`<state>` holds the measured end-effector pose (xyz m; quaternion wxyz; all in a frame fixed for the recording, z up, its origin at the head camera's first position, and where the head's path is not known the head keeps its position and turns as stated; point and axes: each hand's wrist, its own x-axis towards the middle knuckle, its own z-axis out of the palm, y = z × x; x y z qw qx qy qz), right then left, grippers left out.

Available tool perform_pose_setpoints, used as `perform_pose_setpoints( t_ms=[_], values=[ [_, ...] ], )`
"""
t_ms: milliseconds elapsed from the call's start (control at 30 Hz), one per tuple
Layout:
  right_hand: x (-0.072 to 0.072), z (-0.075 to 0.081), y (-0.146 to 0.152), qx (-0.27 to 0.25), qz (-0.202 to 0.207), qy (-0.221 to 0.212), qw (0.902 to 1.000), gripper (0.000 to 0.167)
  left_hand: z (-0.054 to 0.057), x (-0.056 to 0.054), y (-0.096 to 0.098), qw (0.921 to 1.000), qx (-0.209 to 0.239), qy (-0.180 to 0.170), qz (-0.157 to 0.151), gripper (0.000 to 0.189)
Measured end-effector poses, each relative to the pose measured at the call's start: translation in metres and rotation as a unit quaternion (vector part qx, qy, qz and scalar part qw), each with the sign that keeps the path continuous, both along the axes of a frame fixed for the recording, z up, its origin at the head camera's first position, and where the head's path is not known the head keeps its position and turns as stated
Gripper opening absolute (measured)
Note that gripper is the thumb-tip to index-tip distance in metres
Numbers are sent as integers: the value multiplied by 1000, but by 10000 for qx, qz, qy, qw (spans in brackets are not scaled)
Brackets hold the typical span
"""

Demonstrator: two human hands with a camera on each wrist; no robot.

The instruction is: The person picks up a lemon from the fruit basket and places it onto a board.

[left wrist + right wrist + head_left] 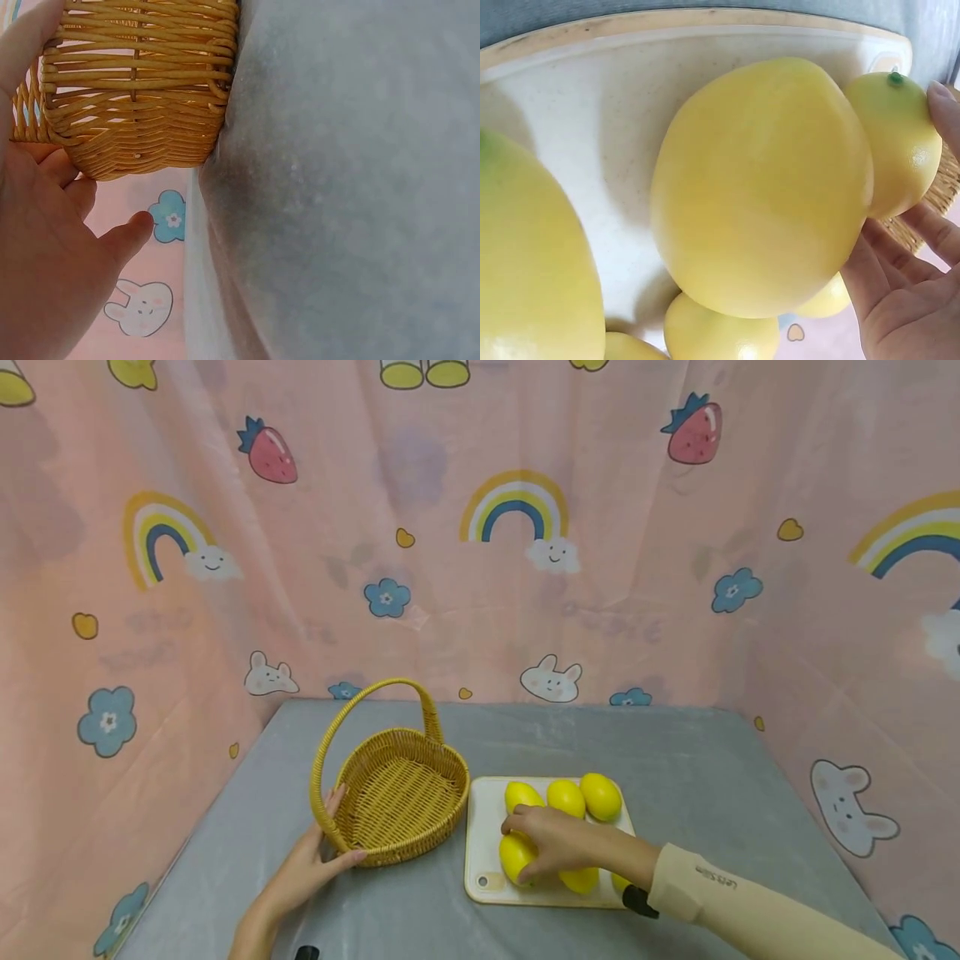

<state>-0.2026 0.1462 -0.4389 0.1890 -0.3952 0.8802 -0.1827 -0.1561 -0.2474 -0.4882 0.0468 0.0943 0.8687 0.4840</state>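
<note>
A yellow-brown wicker basket (pixel 420 841) with a tall arched handle stands left of centre, and its inside shows bare weave. At its left side my left hand (pixel 300 870) grips the rim near the handle's base, thumb at the front; the left wrist view shows fingers around the woven wall (pixel 142 97). My right hand (pixel 564 843) reaches over a white cutting board (pixel 483 814) and holds a lemon (pixel 514 858) at the board's left front between thumb and fingers. In the right wrist view this lemon (pixel 896 150) has a green tip.
Several other lemons (pixel 601 797) lie on the board, some partly hidden under my right hand and forearm. One looms large before the right wrist camera (pixel 765 187). A grey cloth (pixel 720 793) covers the table, with a pink patterned curtain (pixel 480 610) around its back and sides.
</note>
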Motion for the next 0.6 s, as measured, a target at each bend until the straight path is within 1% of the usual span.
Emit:
perform_pose_setpoints(
  t_ms=[133,267,333,400,467,500,567,600],
  values=[
    [2,1,2,73,12,219,9997,58,0,0,0,10000,68,-26,-22,99],
    [5,1,5,40,-46,504,9987,56,-2,0,0,10000,88,2,-24,99],
    [7,2,9,-58,-145,696,9975,51,-2,0,0,10000,91,12,-25,99],
    [10,3,13,-267,-303,922,9949,43,-2,0,0,9999,103,13,-27,99],
    [14,3,18,-610,-522,1285,9885,31,-3,0,0,9999,124,16,-27,99],
    [15,2,20,-757,-674,1531,9830,26,-2,0,0,9999,145,9,-28,99],
    [17,0,23,-1034,-1085,2064,9669,17,-2,0,0,9998,174,7,-29,99],
    [17,-2,25,-1148,-1300,2351,9564,15,-2,0,-1,9998,198,-1,-30,99]
  ],
)
